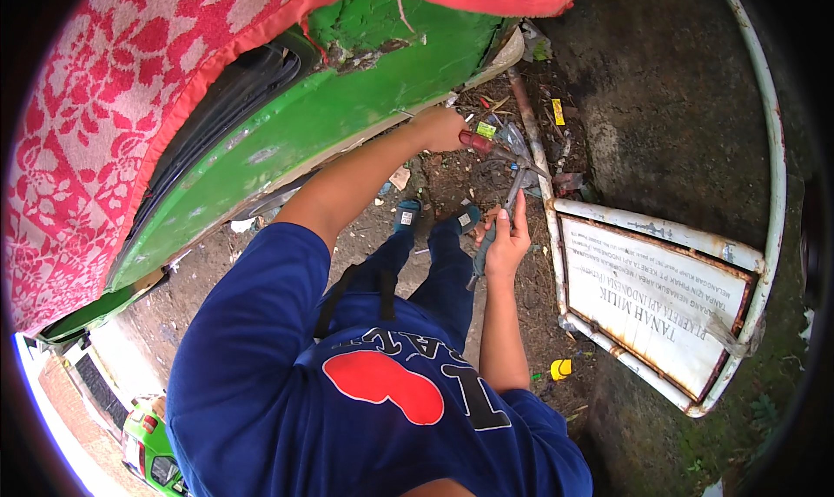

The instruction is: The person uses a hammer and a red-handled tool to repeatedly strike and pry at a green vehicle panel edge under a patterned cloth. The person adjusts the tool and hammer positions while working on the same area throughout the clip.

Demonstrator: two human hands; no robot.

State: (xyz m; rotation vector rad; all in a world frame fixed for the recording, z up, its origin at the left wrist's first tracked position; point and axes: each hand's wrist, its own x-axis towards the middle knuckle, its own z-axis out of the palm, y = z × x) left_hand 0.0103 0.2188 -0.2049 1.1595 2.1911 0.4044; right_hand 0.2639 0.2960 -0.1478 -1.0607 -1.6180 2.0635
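Ahead of me, above the littered ground, my left hand [439, 130] is closed round the end of a red-handled tool [476, 142]. Its metal part points right and slightly down; its exact kind is unclear. My right hand [508, 241] grips a slim grey-handled tool [484, 252], with thumb and a finger stretched along it. The narrow metal end of this grey tool points up and crosses or meets the metal part of the red-handled one. Whether the two touch cannot be told.
A green car body [365, 71] with chipped paint stands at left under a red patterned blanket [156, 89]. At right leans a rusty white pipe frame [771, 132] with a white sign panel [651, 280]. Litter and a yellow plastic piece [561, 369] lie around. Another green vehicle [152, 445] shows lower left.
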